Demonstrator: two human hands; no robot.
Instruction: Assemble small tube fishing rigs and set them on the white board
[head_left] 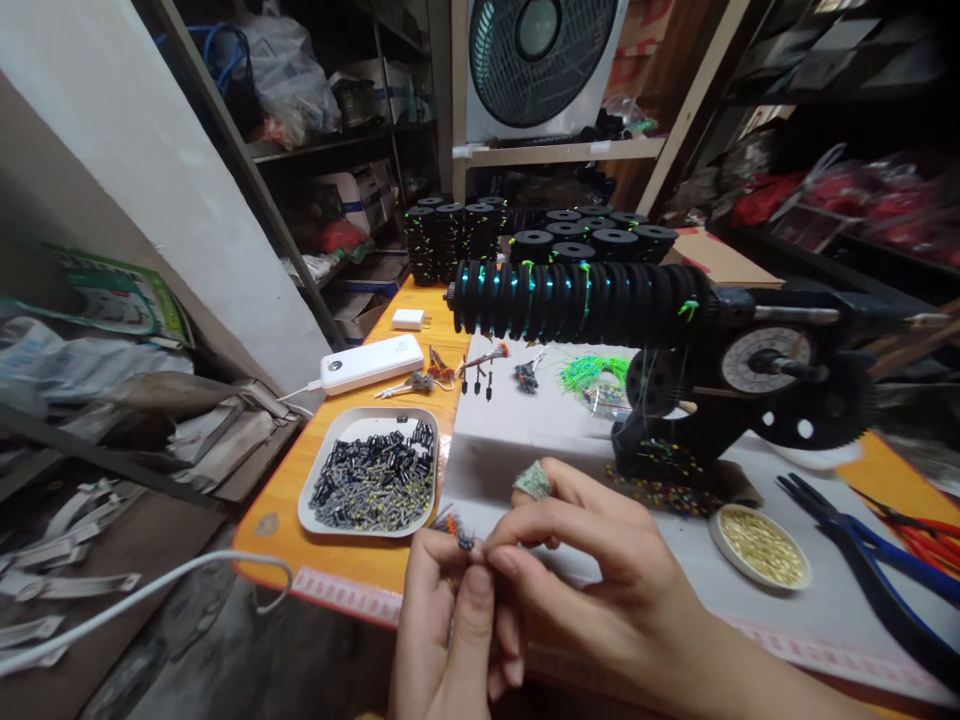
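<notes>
Both hands meet low in the middle, at the table's front edge. My left hand [454, 625] is closed, its thumb and forefinger pinching a small dark tufted piece [466, 540] with an orange bit beside it; its lower part is hidden. Pressed against that piece, the thumb and fingertips of my right hand [600, 560] are closed too, and what lies between them is too small to make out. A green wrap [532, 481] covers one right fingertip. Left of the hands sits a white tray [306, 490] filled with small dark and grey tubular pieces [371, 480].
A black machine [675, 400] bears a long row of black discs [585, 300] across the table's back. At right are a dish [718, 545] of gold bits and blue-handled pliers [847, 540]. A white power bank [371, 364], small tufted pieces and green strands [596, 374] lie behind.
</notes>
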